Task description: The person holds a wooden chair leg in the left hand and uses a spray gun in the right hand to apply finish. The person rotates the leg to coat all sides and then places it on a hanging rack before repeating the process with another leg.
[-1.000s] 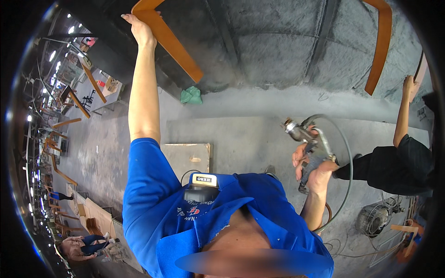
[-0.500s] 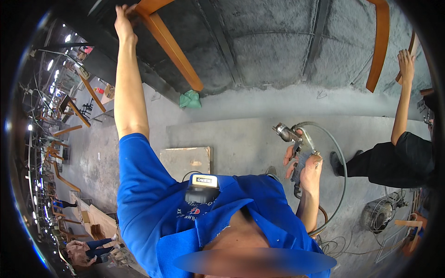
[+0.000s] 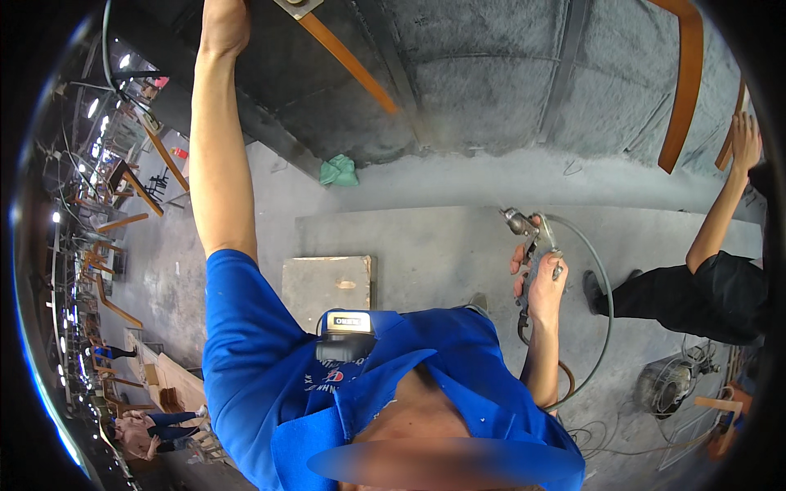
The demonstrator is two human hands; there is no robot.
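In my right hand [image 3: 540, 288] is a metal spray gun [image 3: 536, 242], its nozzle pointing up and to the left. The fingers curl around its handle, and a grey hose [image 3: 604, 282] loops from it down along my right side. My left arm stretches up to the top edge, where only the back part of my left hand [image 3: 225, 26] shows; its fingers are cut off. Close to the right of that hand hangs an orange-brown wooden piece [image 3: 348, 61], with a pale metal-looking plate at its upper end. Whether my hand touches it is out of view.
At right a person in black reaches a hand [image 3: 745, 141] to hanging wood beside a curved wooden piece [image 3: 681, 90]. A green cloth [image 3: 338, 171] lies by the grey wall. A low box [image 3: 327, 286] stands before me; a fan [image 3: 667, 383] and loose hoses lie right.
My left hand has gone higher, partly out of the frame. The wooden piece near it has turned and shifted right. My spray gun has moved slightly.
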